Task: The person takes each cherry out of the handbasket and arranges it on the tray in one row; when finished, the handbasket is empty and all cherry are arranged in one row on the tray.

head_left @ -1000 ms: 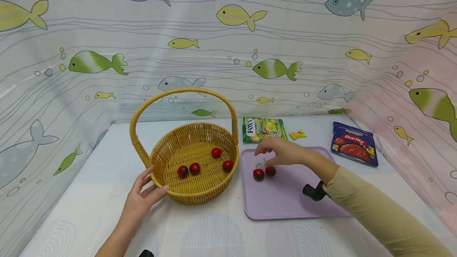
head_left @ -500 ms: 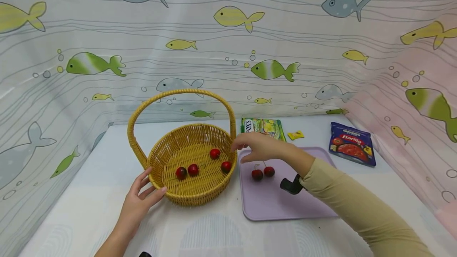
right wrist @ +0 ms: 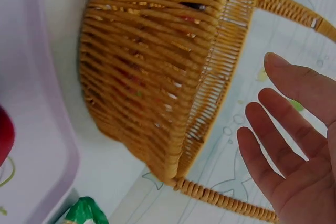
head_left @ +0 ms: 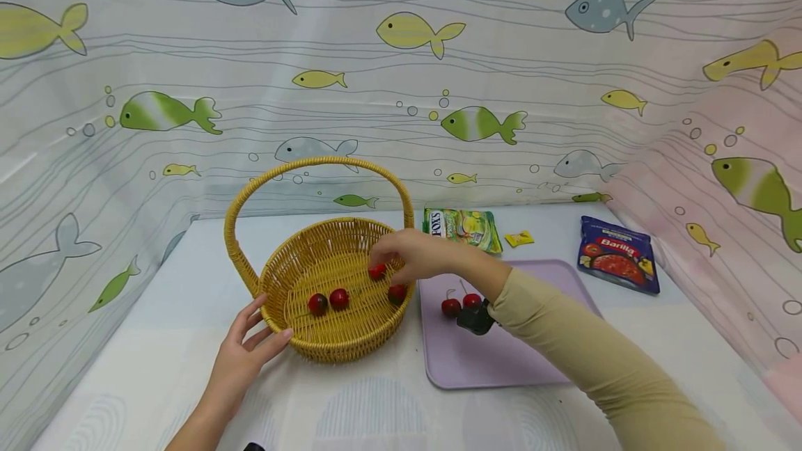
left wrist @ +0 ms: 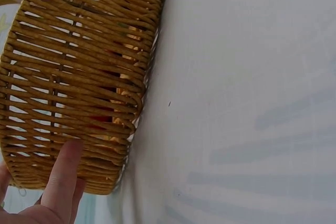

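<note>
The left hand point(head_left: 241, 357) touches the basket point(head_left: 341, 351) with extended fingers; the right hand point(head_left: 418, 256), fingers parted and ungripping, hovers above two cherries point(head_left: 377, 272).

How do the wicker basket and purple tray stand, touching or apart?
Apart. The right wrist view shows it: a strip of white table lies between the wicker basket and purple tray.

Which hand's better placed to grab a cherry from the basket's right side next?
Probably the right hand: it's open over that side of the basket, close to two cherries. The left hand touches the opposite side.
</note>
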Available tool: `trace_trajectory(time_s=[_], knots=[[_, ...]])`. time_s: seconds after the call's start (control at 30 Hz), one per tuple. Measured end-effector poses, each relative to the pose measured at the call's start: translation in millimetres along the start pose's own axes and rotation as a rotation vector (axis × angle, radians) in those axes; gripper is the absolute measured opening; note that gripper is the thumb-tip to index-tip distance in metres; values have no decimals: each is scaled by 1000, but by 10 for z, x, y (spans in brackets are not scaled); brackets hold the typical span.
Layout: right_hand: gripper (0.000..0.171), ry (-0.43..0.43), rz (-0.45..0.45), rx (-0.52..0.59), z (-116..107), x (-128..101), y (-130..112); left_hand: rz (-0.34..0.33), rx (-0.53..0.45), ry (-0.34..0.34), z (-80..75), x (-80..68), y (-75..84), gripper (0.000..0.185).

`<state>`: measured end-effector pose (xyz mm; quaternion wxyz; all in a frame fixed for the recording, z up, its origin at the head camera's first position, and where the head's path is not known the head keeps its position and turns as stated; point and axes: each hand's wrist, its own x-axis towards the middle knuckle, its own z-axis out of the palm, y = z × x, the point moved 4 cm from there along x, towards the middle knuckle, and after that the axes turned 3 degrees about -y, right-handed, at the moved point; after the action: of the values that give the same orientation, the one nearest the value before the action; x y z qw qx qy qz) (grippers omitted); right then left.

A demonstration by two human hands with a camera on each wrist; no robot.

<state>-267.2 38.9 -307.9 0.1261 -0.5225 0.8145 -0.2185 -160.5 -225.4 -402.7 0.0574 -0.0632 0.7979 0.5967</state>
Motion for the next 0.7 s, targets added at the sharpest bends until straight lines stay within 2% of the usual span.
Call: trace_trajectory(time_s=[0.2, 0.4, 0.7], knots=[[28, -38, -17, -22, 31, 226, -45, -8, 2, 1, -1, -2, -2, 84], [28, -62, -33, 21, 29, 418, -116, -9, -1, -4, -1, -1, 4, 84], [29, -108, 19, 76, 59, 699, -144, -16, -13, -10, -1, 9, -7, 84]])
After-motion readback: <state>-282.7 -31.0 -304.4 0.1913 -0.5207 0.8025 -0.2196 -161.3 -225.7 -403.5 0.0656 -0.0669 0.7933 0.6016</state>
